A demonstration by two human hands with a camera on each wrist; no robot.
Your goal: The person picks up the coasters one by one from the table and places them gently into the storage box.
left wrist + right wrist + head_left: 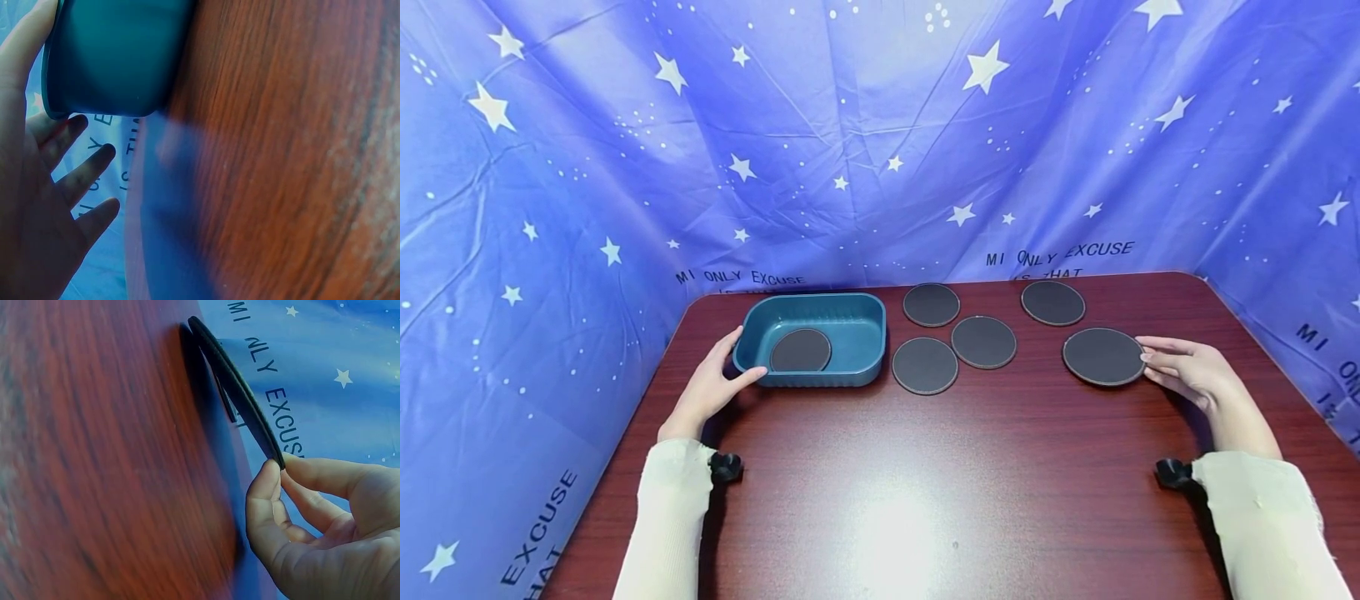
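Note:
My left hand (707, 387) touches the left end of a teal rectangular plastic bin (868, 377), thumb over the front rim and fingers spread at its left side. The left wrist view shows straight, parted fingers (94, 175) beside the bin's corner. One round dark coaster (801, 350) lies inside the bin, at its front left. At the right, my right hand (1195, 379) pinches the edge of another coaster (1103, 357) between thumb and fingers. That coaster is tilted, with its shadow on the table below in the right wrist view.
Between bin and right hand lie several more coasters: one at the back (931, 305), one in front (925, 365), one beside it (983, 342) and one farther right (1052, 302). The brown wooden table (820, 467) meets a blue star-printed cloth (850, 167) behind.

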